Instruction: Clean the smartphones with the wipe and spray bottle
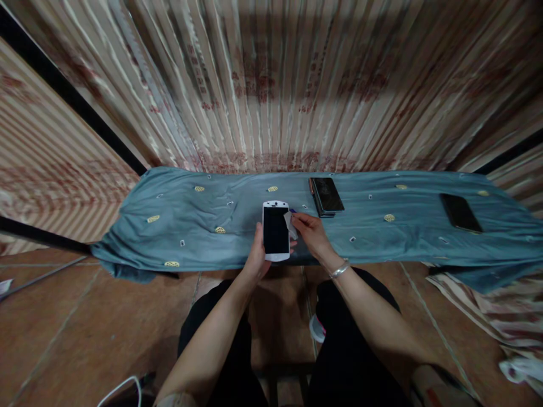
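A white smartphone (276, 233) with a dark screen is held upright over the front part of the cloth-covered table. My left hand (256, 252) is closed around its left side and lower back, with the thumb along the edge. At the phone's right edge, my right hand (311, 229) pinches a small pale wipe or piece of cloth (290, 225), which lies against the screen's upper right side. A bit of blue shows by the pinching fingertips; what it is I cannot tell. A silver bangle is on my right wrist.
Stacked dark phones (327, 195) lie on the blue patterned cloth (237, 209) right of the middle. Farther right is another black phone (460, 212). Striped curtains (263, 85) hang behind, and dark poles (68, 85) stand at the sides. A white cable (127, 381) is at the lower left.
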A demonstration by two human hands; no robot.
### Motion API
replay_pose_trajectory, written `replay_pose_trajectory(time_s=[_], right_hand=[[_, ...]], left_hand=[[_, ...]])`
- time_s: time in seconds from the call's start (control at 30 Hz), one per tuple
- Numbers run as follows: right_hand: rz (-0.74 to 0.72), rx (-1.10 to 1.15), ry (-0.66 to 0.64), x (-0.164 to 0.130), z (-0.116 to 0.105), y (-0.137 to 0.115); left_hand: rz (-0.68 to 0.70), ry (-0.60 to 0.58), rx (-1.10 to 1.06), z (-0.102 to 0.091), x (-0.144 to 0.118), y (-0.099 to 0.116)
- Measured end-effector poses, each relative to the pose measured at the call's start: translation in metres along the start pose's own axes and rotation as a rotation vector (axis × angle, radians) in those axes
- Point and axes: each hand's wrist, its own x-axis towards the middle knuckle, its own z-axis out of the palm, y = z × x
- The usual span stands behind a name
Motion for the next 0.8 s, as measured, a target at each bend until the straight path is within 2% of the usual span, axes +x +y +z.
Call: replay_pose_trajectory(time_s=[0.3, 0.5, 0.8], right_hand=[[-0.044, -0.169, -0.002, -0.002, 0.001, 0.004], [-0.061, -0.232, -0.057, -0.015, 0.008, 0.004], [-0.105, -0.347, -0.245, -0.043, 0.014, -0.002]], left_hand=[[0.104, 0.056, -0.067, 0.007, 0.007, -0.004], [0.151, 0.145, -0.091, 0.010, 0.009, 0.010], [0.238, 0.062, -0.132, 0.006, 0.003, 0.036]])
